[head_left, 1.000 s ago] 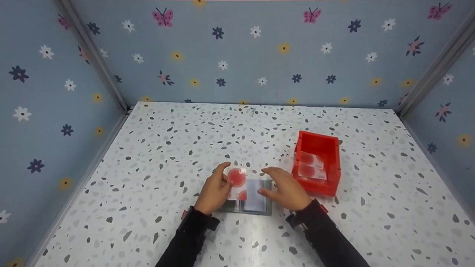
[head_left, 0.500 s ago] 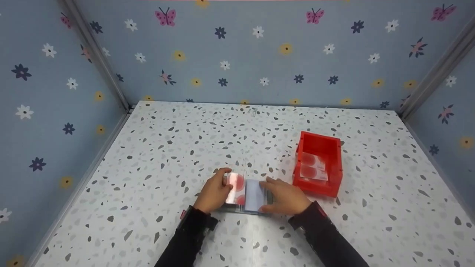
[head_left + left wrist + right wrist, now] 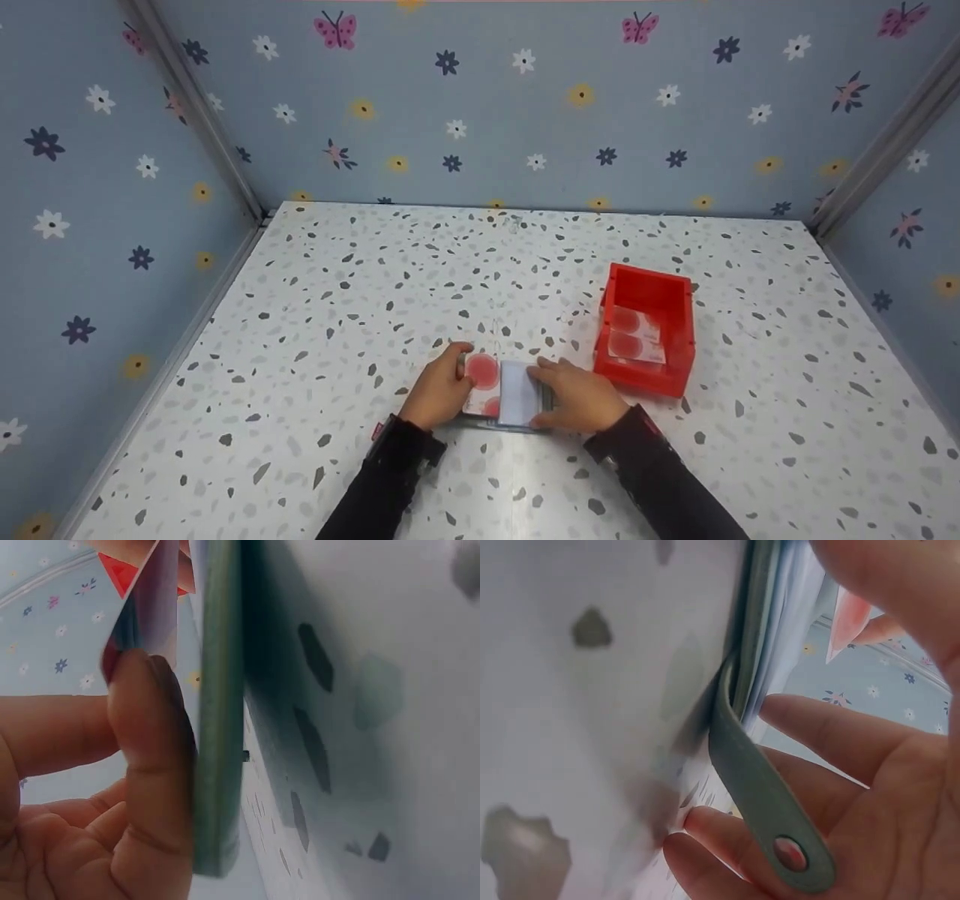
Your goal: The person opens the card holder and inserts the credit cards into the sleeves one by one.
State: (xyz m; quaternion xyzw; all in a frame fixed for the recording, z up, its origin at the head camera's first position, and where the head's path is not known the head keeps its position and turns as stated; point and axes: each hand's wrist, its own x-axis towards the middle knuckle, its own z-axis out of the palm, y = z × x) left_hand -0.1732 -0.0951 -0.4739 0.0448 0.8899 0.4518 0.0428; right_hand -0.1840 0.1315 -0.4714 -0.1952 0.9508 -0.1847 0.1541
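My left hand (image 3: 435, 388) pinches a white card with red circles (image 3: 482, 379) over the left side of an open card holder (image 3: 519, 396). In the left wrist view, the card (image 3: 154, 611) stands tilted, a little off the holder's green cover (image 3: 219, 720). My right hand (image 3: 583, 396) rests on the holder's right side, its fingers spread near the edge of the pale page. A green strap (image 3: 769, 799) with a metal snap sticks out past the holder's edge in the right wrist view. The left-hand side of the holder is mostly covered by the card.
A red open bin (image 3: 679, 341) stands to the right of my right hand, with several similar red-and-white cards (image 3: 636, 346) inside. The speckled white table (image 3: 390, 255) runs back to a flowered blue wall (image 3: 495, 97), with side walls left and right.
The card has come down toward the holder and lies flatter over its left side. My right hand has moved onto the holder's right page, which it was above earlier.
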